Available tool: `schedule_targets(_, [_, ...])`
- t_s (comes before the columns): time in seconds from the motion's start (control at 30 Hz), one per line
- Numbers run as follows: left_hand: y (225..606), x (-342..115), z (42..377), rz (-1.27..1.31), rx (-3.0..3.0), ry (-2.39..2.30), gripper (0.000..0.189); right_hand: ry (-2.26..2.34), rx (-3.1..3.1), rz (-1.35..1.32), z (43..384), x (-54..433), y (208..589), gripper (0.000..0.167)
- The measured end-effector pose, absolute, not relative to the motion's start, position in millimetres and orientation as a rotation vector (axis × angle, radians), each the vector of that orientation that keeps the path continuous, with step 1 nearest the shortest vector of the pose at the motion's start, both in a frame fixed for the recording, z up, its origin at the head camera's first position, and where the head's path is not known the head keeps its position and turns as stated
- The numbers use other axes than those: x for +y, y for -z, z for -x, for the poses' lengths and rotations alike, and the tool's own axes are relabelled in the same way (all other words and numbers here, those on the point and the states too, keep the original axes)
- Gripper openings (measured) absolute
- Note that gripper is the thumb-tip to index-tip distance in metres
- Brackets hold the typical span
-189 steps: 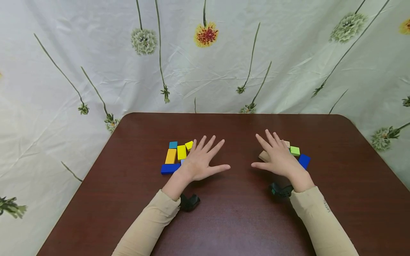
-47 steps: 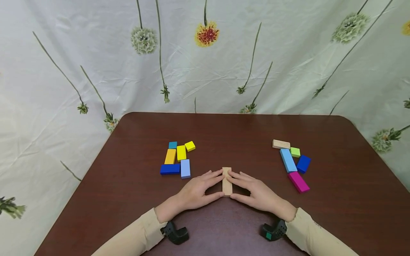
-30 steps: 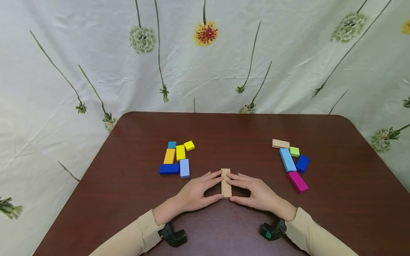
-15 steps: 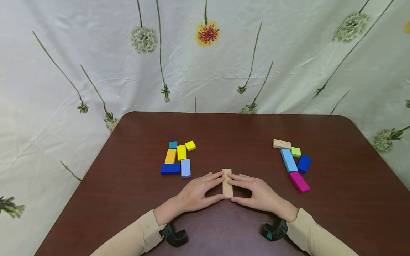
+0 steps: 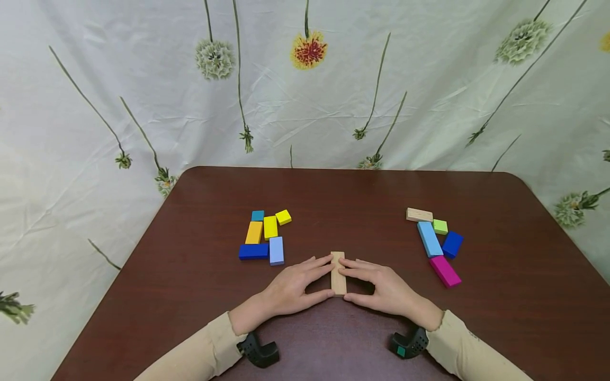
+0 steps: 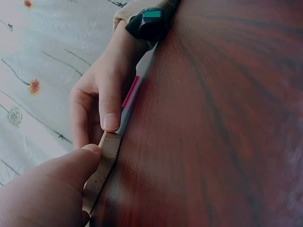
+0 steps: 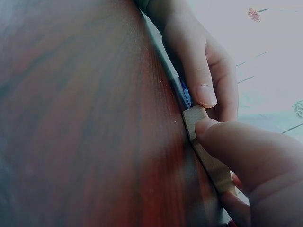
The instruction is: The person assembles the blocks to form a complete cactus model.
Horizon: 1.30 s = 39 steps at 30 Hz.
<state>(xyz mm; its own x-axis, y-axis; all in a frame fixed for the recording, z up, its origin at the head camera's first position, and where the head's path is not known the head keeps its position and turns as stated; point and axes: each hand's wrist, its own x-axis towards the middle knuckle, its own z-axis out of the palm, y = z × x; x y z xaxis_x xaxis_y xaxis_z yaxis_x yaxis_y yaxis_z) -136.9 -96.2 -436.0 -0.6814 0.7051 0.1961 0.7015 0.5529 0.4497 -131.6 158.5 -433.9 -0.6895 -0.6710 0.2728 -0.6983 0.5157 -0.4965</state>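
Observation:
A plain wooden block (image 5: 338, 275) lies lengthwise at the middle of the table's near part, held between both hands. My left hand (image 5: 293, 286) has its thumb at the block's near left corner and its fingertips along the left edge farther up. Mirroring it, my right hand (image 5: 381, 286) touches the right side, thumb at the near corner and fingertips over the upper part. In the left wrist view, both thumbs meet the near end of the wooden block (image 6: 108, 149). The right wrist view shows a fingertip farther along the wooden block (image 7: 213, 168), below the thumb.
At left on the table (image 5: 343, 201) lie several coloured blocks: dark blue (image 5: 253, 252), light blue (image 5: 276, 251), orange (image 5: 254, 233), yellow and teal. A group at right has a magenta block (image 5: 445, 271), blue blocks, a lime block (image 5: 440, 227) and another wooden block (image 5: 419, 214).
From spread above the two block groups, my hands have come together in the middle. The wooden block has moved from the right group to between them; lately the hands have barely moved.

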Motion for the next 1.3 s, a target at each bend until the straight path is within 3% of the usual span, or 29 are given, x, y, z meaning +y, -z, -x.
schedule_targets(1.3, [437.5,-96.1,136.5,-1.407,2.765,-0.835,0.053,-0.921,-2.672,-1.247,131.5,159.1,433.2,0.052])
